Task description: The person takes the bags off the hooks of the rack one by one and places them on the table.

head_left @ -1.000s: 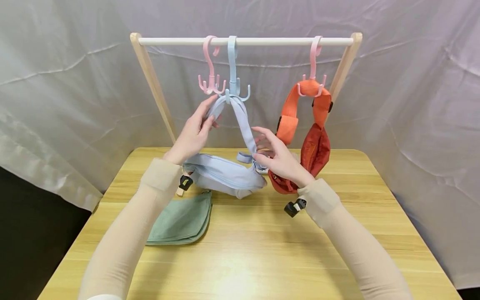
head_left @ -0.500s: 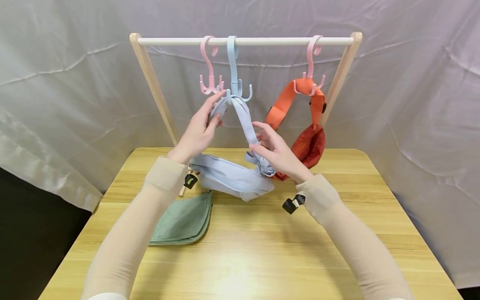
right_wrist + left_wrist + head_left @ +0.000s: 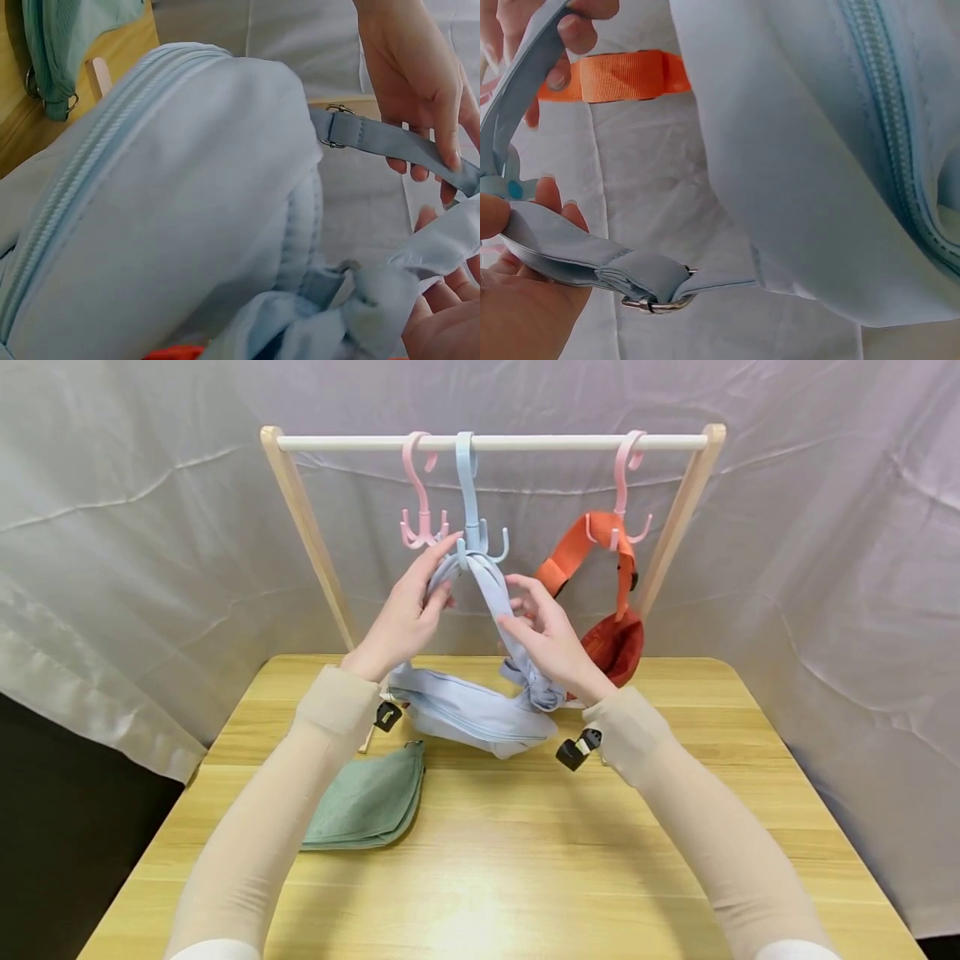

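A light blue sling bag (image 3: pixel 480 714) with a zip hangs by its strap (image 3: pixel 491 585) from a light blue multi-prong hook (image 3: pixel 467 493). My left hand (image 3: pixel 405 610) pinches the strap's left side just below the prongs; in the left wrist view a metal buckle (image 3: pixel 660 304) sits lower on that side. On the other side, my right hand (image 3: pixel 551 631) holds the strap between thumb and fingers. Below it the strap is bunched in a knot (image 3: pixel 375 307), seen in the right wrist view. The bag's body hangs tilted above the wooden table.
A white rail (image 3: pixel 555 443) on wooden posts carries a pink hook (image 3: pixel 422 493) at left and another pink hook (image 3: pixel 621 477) at right. An orange strap (image 3: pixel 573 547) with a red bag (image 3: pixel 618 647) hangs there. A green pouch (image 3: pixel 367 802) lies on the table (image 3: pixel 480 860).
Both hands have shifted slightly right and up, the right one climbing along the strap. The light blue bag has moved right, and the orange strap and red bag have swung and turned on their hook.
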